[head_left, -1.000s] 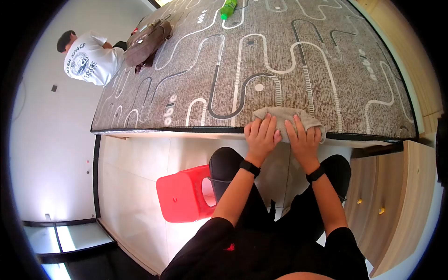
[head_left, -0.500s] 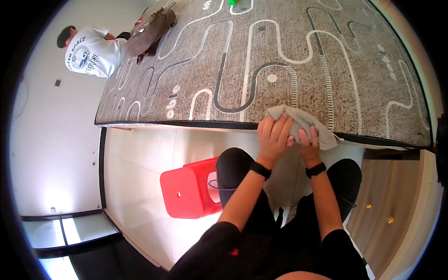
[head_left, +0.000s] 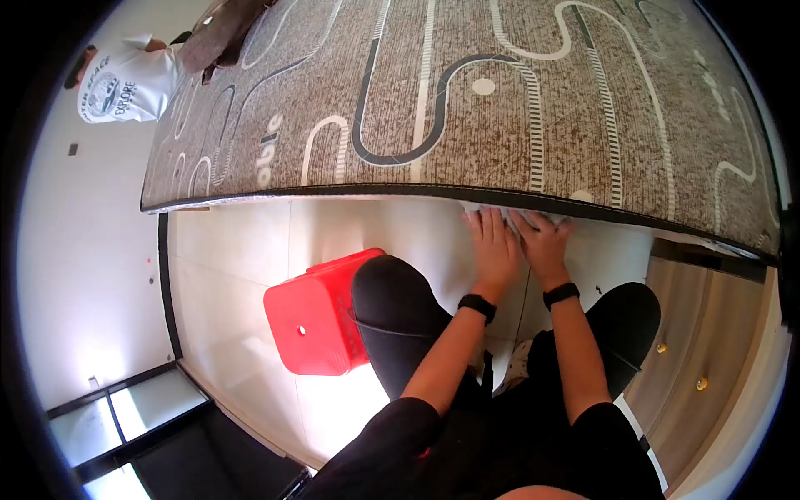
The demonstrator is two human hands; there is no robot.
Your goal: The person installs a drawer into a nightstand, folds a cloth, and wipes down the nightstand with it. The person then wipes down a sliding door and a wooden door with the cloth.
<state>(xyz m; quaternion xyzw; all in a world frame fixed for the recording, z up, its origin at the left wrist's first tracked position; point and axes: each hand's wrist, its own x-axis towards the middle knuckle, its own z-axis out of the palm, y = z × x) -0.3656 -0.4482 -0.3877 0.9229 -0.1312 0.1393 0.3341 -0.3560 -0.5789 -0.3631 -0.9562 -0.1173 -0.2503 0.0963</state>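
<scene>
My left hand [head_left: 493, 252] reaches to the near edge of the table [head_left: 375, 172], its fingers stretched out side by side just below the black rim. Beside it my right hand [head_left: 547, 248] touches the same stretch of edge, fingers spread. A pale strip shows at the left fingertips; I cannot tell whether it is cloth or the table's side. The grey cloth seen earlier is out of sight. A patterned cover with white and dark road-like lines lies over the tabletop. Each wrist wears a black band.
A red plastic stool [head_left: 308, 327] stands on the tiled floor by my left knee. Wooden drawers [head_left: 696, 333] with small yellow knobs are on the right. A brown backpack [head_left: 212, 46] rests at the table's far left, near a person in a white shirt [head_left: 125, 83].
Both hands have moved from atop the table edge to just below it, and the grey cloth has gone from view. The camera has shifted, so the table sits higher in view.
</scene>
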